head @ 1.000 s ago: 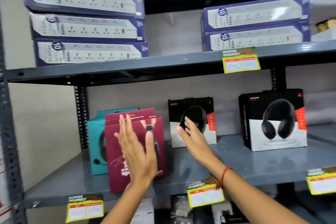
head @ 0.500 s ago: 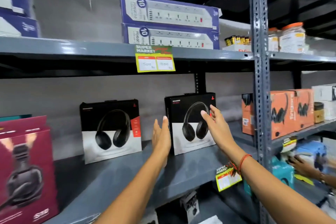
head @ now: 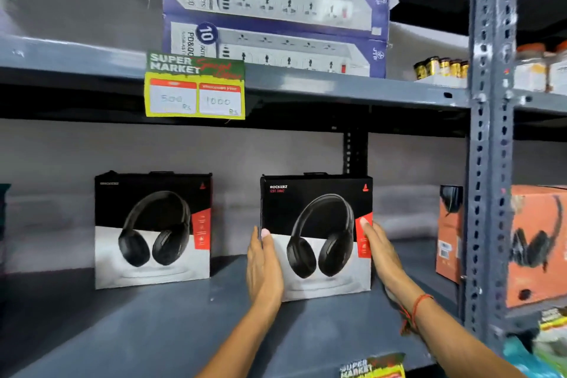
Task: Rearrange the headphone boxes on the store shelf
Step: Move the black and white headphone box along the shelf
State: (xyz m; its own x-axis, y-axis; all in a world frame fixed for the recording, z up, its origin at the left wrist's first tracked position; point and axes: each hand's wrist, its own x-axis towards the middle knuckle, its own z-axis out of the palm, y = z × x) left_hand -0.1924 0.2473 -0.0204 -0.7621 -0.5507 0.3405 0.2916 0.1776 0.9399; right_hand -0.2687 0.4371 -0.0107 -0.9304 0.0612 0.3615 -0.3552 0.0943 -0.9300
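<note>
Two black-and-white headphone boxes stand upright on the grey shelf (head: 147,325). The right headphone box (head: 316,224) is held between both my hands. My left hand (head: 264,267) presses flat on its left edge. My right hand (head: 380,255) presses on its right edge, over the red stripe. The left headphone box (head: 152,230) stands apart, about a hand's width to the left, untouched.
An orange headphone box (head: 446,242) stands at the right, beside the perforated metal upright (head: 491,163), with another orange box (head: 540,242) beyond it. Two purple power-strip boxes (head: 276,18) lie stacked on the upper shelf, above a yellow price tag (head: 194,86). Small jars (head: 441,67) sit at upper right.
My view swung right, away from the maroon and teal boxes. Both hands left the maroon box, reached the right black headphone box and closed on its two sides.
</note>
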